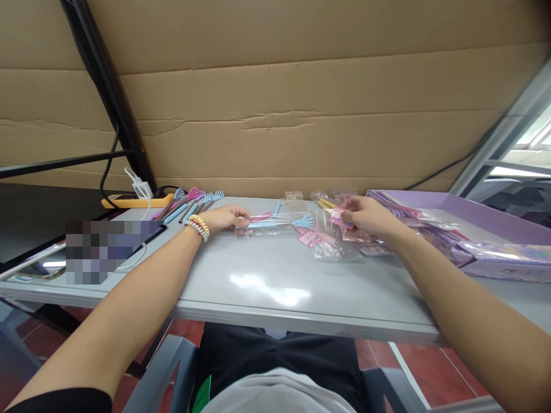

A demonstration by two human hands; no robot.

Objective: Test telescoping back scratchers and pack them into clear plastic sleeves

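Observation:
My left hand [226, 218], with beaded bracelets on the wrist, is closed around the handle end of a blue hand-shaped back scratcher [284, 222] that lies in a clear plastic sleeve on the grey table [275, 287]. A pink scratcher lies right beside it. My right hand [365, 215] pinches a small pink printed card [338, 218] above a heap of clear bags and pink cards [322, 241].
A bunch of loose pink, blue and purple scratchers [193, 201] lies at the back left next to a yellow power strip [138, 201] with a white plug. A lilac tray [473, 215] with packed items stands at the right. Cardboard wall behind. A phone and cables at the left.

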